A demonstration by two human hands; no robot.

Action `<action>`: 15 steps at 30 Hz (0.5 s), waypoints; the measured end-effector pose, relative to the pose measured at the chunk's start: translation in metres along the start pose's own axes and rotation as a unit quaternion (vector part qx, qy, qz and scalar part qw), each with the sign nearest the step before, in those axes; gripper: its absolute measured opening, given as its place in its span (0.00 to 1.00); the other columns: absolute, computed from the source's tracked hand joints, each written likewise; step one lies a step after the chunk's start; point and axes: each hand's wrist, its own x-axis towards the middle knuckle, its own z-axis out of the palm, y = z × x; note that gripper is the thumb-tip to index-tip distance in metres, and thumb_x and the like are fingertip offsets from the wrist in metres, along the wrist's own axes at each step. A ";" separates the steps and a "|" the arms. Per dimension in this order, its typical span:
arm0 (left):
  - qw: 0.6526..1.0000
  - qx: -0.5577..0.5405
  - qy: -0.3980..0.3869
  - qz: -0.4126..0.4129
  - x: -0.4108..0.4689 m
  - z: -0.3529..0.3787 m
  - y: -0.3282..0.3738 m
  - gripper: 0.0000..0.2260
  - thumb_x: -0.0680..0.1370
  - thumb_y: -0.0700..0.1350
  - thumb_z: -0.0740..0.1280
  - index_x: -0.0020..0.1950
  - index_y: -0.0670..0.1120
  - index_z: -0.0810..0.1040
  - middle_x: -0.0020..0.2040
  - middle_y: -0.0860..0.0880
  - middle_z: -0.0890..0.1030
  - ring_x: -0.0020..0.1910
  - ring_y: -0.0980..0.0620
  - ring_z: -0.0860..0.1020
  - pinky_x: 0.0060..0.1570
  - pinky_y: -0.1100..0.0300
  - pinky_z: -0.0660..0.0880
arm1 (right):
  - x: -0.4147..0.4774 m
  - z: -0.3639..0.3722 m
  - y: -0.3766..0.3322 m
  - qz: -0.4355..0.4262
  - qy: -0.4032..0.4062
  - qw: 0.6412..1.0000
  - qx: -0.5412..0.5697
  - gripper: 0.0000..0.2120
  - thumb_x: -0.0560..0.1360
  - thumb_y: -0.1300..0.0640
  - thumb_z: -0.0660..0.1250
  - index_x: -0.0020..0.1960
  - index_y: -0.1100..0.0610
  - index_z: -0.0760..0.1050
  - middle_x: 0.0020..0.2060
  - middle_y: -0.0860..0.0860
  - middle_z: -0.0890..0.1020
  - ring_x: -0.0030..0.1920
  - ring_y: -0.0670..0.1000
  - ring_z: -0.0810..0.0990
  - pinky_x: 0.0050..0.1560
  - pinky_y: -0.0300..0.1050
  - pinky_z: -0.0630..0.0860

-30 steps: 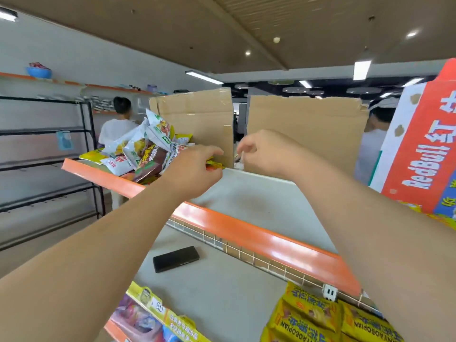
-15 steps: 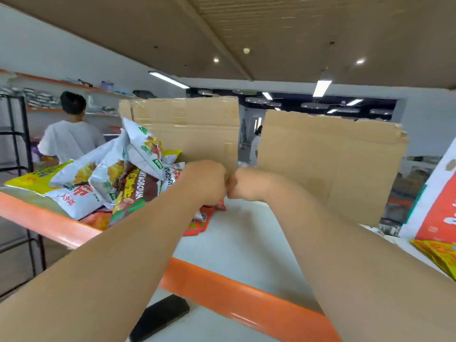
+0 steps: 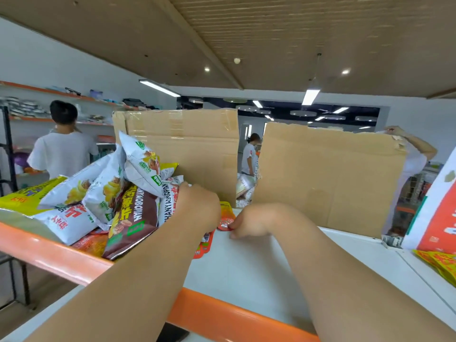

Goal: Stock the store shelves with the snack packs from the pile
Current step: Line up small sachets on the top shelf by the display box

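On the store's white shelf [image 3: 234,267], your right hand [image 3: 251,223] is pinching a small red pack [image 3: 225,216] beside the snack pile [image 3: 111,193]; your left hand [image 3: 197,206] is touching that pile, its grip hidden.

Snack packs [image 3: 106,193] piled at 9 o'clock are glossy, creased plastic film, and the small red pouch [image 3: 225,218] near centre has the same shiny film. The shelf top [image 3: 259,267] at 6 o'clock is smooth, matt and pale grey, with a glossy orange edge strip [image 3: 56,257]. 2 sheets of matt brown cardboard stand behind: the left sheet [image 3: 187,149] at 12 o'clock carries bands of shiny clear tape, and the right sheet [image 3: 328,178] at 2 o'clock is torn rough along its top edge.
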 end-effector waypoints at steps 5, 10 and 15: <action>1.000 -0.019 0.013 0.004 0.000 0.002 0.000 0.11 0.76 0.46 0.63 0.35 0.49 0.66 0.45 0.50 0.79 0.48 0.45 0.74 0.60 0.47 0.64 | -0.011 -0.015 0.023 0.076 0.018 0.997 0.003 0.23 0.74 0.36 0.67 0.30 0.51 0.78 0.31 0.47 0.76 0.37 0.52 0.75 0.44 0.46 0.72; 0.999 -0.036 0.004 -0.009 0.005 0.004 0.002 0.09 0.75 0.45 0.65 0.36 0.50 0.68 0.35 0.52 0.70 0.42 0.47 0.70 0.58 0.48 0.64 | -0.012 -0.010 0.021 0.041 0.041 0.998 0.041 0.23 0.71 0.35 0.73 0.42 0.57 0.78 0.39 0.51 0.80 0.41 0.54 0.78 0.41 0.46 0.70; 0.998 -0.049 0.008 -0.029 0.007 0.002 0.005 0.10 0.76 0.45 0.66 0.36 0.50 0.68 0.34 0.51 0.70 0.42 0.47 0.70 0.55 0.51 0.63 | -0.015 -0.007 0.015 0.026 0.031 0.999 0.023 0.24 0.70 0.42 0.76 0.55 0.61 0.80 0.50 0.56 0.84 0.51 0.57 0.82 0.43 0.46 0.74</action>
